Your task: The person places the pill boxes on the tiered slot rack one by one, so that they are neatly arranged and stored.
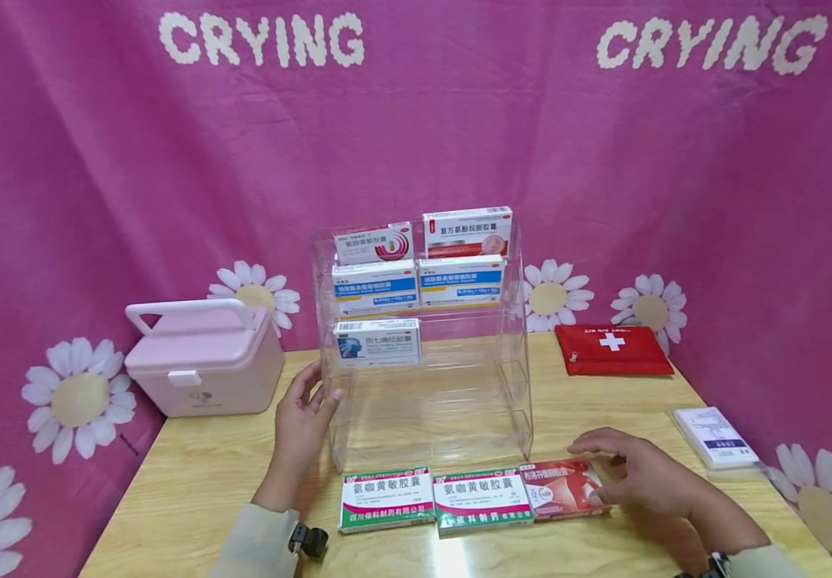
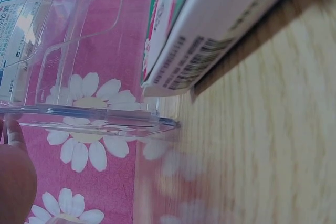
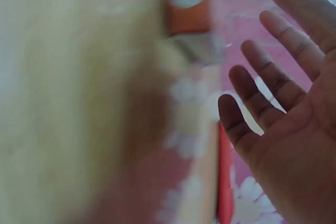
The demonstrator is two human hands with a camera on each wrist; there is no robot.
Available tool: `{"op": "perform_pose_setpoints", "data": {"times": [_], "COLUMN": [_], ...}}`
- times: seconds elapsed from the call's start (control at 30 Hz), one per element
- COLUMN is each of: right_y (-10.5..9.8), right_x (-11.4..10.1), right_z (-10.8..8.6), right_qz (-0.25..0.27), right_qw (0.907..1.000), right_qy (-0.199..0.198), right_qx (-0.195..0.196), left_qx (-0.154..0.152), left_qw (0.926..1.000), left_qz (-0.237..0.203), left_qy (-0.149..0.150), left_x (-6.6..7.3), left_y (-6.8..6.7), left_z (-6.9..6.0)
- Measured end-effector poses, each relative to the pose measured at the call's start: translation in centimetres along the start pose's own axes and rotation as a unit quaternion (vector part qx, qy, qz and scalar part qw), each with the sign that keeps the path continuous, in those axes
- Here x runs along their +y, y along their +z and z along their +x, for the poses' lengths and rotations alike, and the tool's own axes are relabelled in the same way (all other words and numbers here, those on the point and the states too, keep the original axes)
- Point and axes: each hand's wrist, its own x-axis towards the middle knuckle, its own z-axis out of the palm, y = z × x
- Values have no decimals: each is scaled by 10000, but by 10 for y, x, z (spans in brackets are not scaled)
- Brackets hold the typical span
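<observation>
My left hand (image 1: 303,416) grips the left side of a clear tiered display rack (image 1: 430,401), thumb at its front edge. Part of that hand (image 2: 18,177) shows beside the clear panel in the left wrist view. My right hand (image 1: 635,474) hovers at the right end of a red medicine box (image 1: 563,488), fingers spread. In the right wrist view the palm faces the box's orange-red end (image 3: 188,3), apart from it. Two green-and-white medicine boxes (image 1: 387,498) lie flat left of the red one, in front of the rack.
The rack's upper tiers hold several medicine boxes (image 1: 375,287); a grey-white box (image 1: 378,343) sits lower left. A pink lidded case (image 1: 206,361) stands left. To the right lie a red first aid pouch (image 1: 614,351) and a white pack (image 1: 715,437). A pink curtain hangs behind.
</observation>
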Motion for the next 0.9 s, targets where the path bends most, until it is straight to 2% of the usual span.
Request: {"op": "perform_pose_setpoints", "data": {"times": [0.2, 0.4, 0.57, 0.73, 0.9], "right_y": [5, 6, 6, 6, 7], "right_x": [17, 18, 19, 19, 18], "right_z": [-9, -9, -9, -11, -15], "right_qz": [42, -201, 18, 186, 208], "right_qw": [9990, 9992, 9991, 9990, 9976], "right_qy": [366, 185, 225, -149, -649], "right_qx": [-236, -278, -368, -368, -139], "left_qx": [-30, -2, 0, 21, 36], "left_qw": [10000, 10000, 10000, 10000, 9999], "left_qz": [3, -16, -2, -47, -139], "left_qy": [-32, -89, -89, -53, -35], "left_x": [1, 2, 2, 2, 2], "left_y": [1, 2, 2, 2, 2], "left_z": [0, 0, -1, -1, 0]}}
